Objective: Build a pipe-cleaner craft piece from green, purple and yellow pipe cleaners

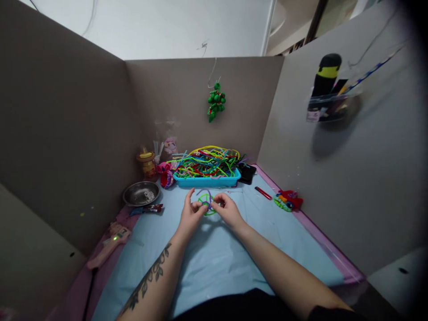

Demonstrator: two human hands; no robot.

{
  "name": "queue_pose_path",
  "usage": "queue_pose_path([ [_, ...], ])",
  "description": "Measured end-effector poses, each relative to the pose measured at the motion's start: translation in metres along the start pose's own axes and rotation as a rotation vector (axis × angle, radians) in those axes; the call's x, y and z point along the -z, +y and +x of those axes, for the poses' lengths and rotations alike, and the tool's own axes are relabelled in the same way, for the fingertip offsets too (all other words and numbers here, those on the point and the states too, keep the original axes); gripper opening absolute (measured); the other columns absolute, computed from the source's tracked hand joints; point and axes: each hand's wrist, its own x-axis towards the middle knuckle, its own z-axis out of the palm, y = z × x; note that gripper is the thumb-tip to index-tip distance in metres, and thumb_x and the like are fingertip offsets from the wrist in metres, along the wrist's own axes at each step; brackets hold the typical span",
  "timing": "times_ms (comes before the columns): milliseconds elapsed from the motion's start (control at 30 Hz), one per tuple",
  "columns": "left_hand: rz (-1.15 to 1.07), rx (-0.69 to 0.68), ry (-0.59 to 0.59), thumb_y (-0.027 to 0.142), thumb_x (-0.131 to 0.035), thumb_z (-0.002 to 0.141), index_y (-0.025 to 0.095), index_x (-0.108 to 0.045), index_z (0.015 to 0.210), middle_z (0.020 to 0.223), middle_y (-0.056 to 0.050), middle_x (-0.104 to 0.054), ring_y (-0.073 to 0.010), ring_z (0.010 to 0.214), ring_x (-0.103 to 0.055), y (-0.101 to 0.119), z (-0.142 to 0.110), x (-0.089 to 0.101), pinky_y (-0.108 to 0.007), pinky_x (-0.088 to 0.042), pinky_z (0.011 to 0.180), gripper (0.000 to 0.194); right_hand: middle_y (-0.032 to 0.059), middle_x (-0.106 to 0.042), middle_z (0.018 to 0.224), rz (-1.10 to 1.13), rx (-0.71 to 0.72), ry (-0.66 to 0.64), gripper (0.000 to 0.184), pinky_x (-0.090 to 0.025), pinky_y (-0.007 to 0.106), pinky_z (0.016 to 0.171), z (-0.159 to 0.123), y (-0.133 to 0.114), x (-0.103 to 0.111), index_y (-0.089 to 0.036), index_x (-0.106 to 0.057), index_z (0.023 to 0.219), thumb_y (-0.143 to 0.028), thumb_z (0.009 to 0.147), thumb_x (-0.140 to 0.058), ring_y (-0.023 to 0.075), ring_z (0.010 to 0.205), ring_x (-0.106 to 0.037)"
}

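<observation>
Between my two hands, a small wheel-like green ring (pixel 210 213) of fuzzy pipe cleaner is held just above the blue-covered table. A purple pipe cleaner (pixel 210 196) runs across its middle, and its curved free end sticks up. My left hand (pixel 193 209) pinches the left side of the piece between thumb and fingers, with the index finger raised. On the right side, my right hand (pixel 226 208) closes thumb and fingertips near the purple strand. The fingers partly hide the ring.
Behind the hands sits a blue tray (pixel 207 182) heaped with colourful pipe cleaners. A metal bowl (pixel 132 196) and pink corded device (pixel 112 245) are left; a red pen-like item (pixel 263 193) and colourful fuzzy piece (pixel 287 200) are right. Grey partitions (pixel 200 73) enclose the table.
</observation>
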Motion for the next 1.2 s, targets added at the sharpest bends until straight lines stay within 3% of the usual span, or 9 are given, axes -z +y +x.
queue_pose_path([
  [133,0.033,0.011,-0.042,0.027,-0.07,0.067,0.02,-0.021,0.137,0.065,0.005,-0.054,-0.0092,0.059,-0.052,-0.004,0.0,0.001,-0.021,-0.039,0.061,0.085,0.0074,-0.056,0.103,-0.08,-0.005,-0.035,0.016,-0.041,0.036,0.083,0.002,0.007,0.003,-0.021,-0.067,0.081,-0.031,0.069,-0.065,0.0236,0.103,-0.05],
  [300,0.144,-0.013,-0.049,0.029,-0.068,0.069,0.02,-0.022,0.137,0.069,0.003,-0.057,-0.0101,0.061,-0.054,-0.011,0.003,0.003,-0.022,-0.04,0.061,0.082,0.0092,-0.051,0.116,0.145,-0.145,-0.194,0.019,-0.036,0.037,0.091,0.004,0.011,0.005,-0.018,-0.065,0.068,-0.037,0.071,-0.064,0.0237,0.11,-0.049],
  [400,0.252,-0.103,0.042,0.028,-0.065,0.071,0.021,-0.029,0.133,0.083,-0.001,-0.061,-0.0133,0.075,-0.058,-0.009,0.002,0.002,-0.026,-0.044,0.07,0.071,0.0085,-0.051,0.115,0.269,-0.174,-0.135,0.024,-0.031,0.037,0.096,0.004,0.01,0.003,-0.017,-0.063,0.064,-0.04,0.07,-0.065,0.0238,0.112,-0.047],
  [467,0.405,-0.223,0.177,0.028,-0.063,0.072,0.021,-0.04,0.125,0.096,-0.005,-0.06,-0.0162,0.09,-0.058,-0.005,0.0,0.002,-0.029,-0.043,0.078,0.058,0.0078,-0.051,0.113,0.309,-0.174,-0.056,0.026,-0.027,0.037,0.099,0.003,0.01,0.001,-0.018,-0.061,0.061,-0.042,0.068,-0.065,0.0244,0.114,-0.044],
  [533,0.576,-0.295,0.24,0.029,-0.06,0.074,0.019,-0.045,0.118,0.088,-0.004,-0.061,-0.016,0.084,-0.058,0.0,-0.004,-0.001,-0.03,-0.044,0.076,0.047,0.0073,-0.051,0.112,0.335,-0.184,0.03,0.027,-0.025,0.037,0.1,0.002,0.008,-0.002,-0.018,-0.06,0.06,-0.043,0.067,-0.066,0.025,0.114,-0.043],
  [667,0.76,-0.26,0.078,0.029,-0.057,0.076,0.021,-0.041,0.121,0.084,-0.001,-0.066,-0.0133,0.068,-0.059,0.002,-0.013,-0.01,-0.027,-0.044,0.069,0.049,0.0065,-0.053,0.11,0.387,-0.218,0.132,0.025,-0.026,0.037,0.099,-0.003,0.002,-0.011,-0.019,-0.06,0.061,-0.043,0.067,-0.065,0.0252,0.113,-0.043],
  [800,0.868,-0.224,0.049,0.03,-0.055,0.078,0.022,-0.035,0.128,0.081,0.0,-0.068,-0.0142,0.066,-0.06,0.0,-0.018,-0.016,-0.025,-0.043,0.064,0.055,0.006,-0.057,0.104,0.392,-0.241,0.143,0.023,-0.025,0.035,0.1,-0.009,-0.002,-0.02,-0.019,-0.06,0.06,-0.041,0.068,-0.063,0.0251,0.117,-0.04],
  [967,0.98,-0.241,0.034,0.028,-0.05,0.081,0.022,-0.037,0.125,0.079,0.0,-0.067,-0.0147,0.064,-0.06,-0.002,-0.015,-0.011,-0.024,-0.04,0.059,0.046,0.0054,-0.058,0.097,0.423,-0.22,0.18,0.027,-0.034,0.034,0.091,-0.008,0.003,-0.02,-0.019,-0.06,0.058,-0.044,0.067,-0.065,0.0234,0.104,-0.048],
  [1200,0.983,-0.353,0.029,0.024,-0.05,0.081,0.019,-0.034,0.123,0.083,-0.001,-0.064,-0.0151,0.07,-0.057,-0.01,-0.013,-0.006,-0.027,-0.043,0.067,0.045,0.0003,-0.055,0.069,0.693,-0.331,0.124,0.028,-0.04,0.024,0.058,-0.007,0.001,-0.018,-0.018,-0.055,0.057,-0.04,0.063,-0.07,0.0133,0.066,-0.05],
])
